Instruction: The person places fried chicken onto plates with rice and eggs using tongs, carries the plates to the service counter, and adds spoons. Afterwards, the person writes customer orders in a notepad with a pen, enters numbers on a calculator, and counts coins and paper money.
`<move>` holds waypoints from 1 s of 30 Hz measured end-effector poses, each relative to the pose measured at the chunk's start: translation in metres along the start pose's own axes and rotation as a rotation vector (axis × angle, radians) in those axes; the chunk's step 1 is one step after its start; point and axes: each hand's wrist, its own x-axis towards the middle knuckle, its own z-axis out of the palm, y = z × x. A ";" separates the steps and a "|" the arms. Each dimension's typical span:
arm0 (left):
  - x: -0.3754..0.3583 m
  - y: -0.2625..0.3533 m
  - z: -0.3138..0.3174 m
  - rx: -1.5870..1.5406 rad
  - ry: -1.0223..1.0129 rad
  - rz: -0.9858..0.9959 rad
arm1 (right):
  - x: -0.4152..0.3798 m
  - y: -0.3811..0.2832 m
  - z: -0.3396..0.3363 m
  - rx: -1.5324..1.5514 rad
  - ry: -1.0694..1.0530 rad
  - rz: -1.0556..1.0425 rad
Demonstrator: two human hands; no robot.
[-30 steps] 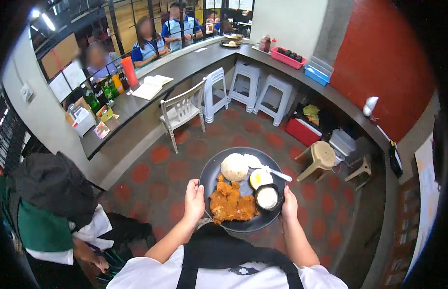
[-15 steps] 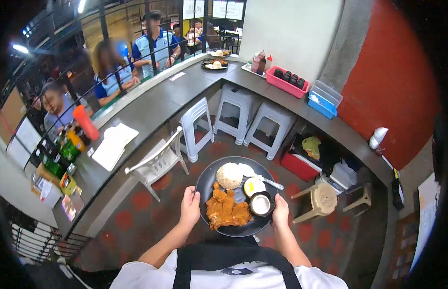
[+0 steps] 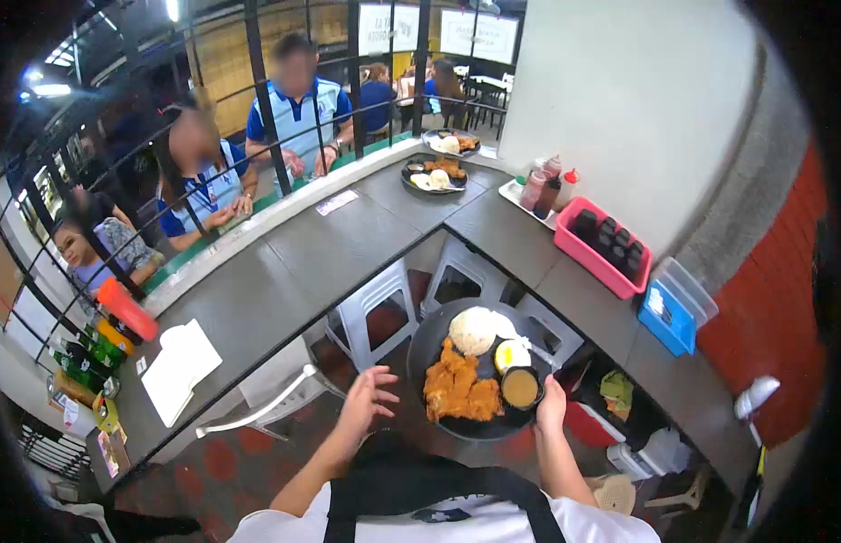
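My right hand (image 3: 551, 407) grips the right edge of a black round plate (image 3: 427, 342), held up in front of my chest. On the plate lie breaded fried meat (image 3: 461, 387), a mound of rice (image 3: 473, 331) and a halved boiled egg (image 3: 511, 355). A small black cup of brown sauce (image 3: 521, 388) sits near the right rim, and a utensil handle (image 3: 544, 356) sticks out above it. To the left of the plate, apart from its rim, my left hand (image 3: 370, 398) is open with fingers spread.
Two plated meals stand at the counter's (image 3: 316, 244) far corner, one a black plate (image 3: 411, 172). Condiment bottles (image 3: 547, 185), a pink basket (image 3: 579, 242) and a blue container (image 3: 666, 321) line the right counter. Behind window bars stand people (image 3: 303, 113). Stools (image 3: 377, 303) and a chair (image 3: 280, 394) sit below.
I have come closer to the counter corner with the plate. My left hand has let go of the plate's left edge and opened; my right hand keeps its hold.
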 end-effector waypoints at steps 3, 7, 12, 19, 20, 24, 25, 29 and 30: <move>0.093 -0.010 -0.036 0.051 0.209 -0.071 | 0.104 0.010 0.032 -0.090 0.122 -0.058; 0.232 -0.010 -0.085 0.080 0.337 -0.164 | 0.193 0.002 0.100 -0.092 0.236 0.000; 0.434 0.026 -0.096 0.043 0.348 -0.261 | 0.321 0.046 0.143 0.040 0.359 -0.033; 0.697 0.041 -0.056 -0.065 0.128 -0.324 | 0.456 0.068 0.190 0.049 0.323 0.031; 0.726 0.039 -0.047 -0.098 0.128 -0.344 | 0.474 0.073 0.195 0.013 0.377 0.047; 0.827 0.011 -0.025 -0.213 0.138 -0.385 | 0.537 0.090 0.199 -0.096 0.354 0.043; 0.853 -0.001 -0.029 -0.239 0.132 -0.390 | 0.547 0.080 0.214 -0.095 0.300 0.040; 0.889 0.002 0.012 -0.443 0.186 -0.289 | 0.599 0.057 0.231 -0.099 0.352 0.149; 0.895 0.008 0.020 -0.397 0.275 -0.243 | 0.615 0.062 0.229 -0.101 0.332 0.166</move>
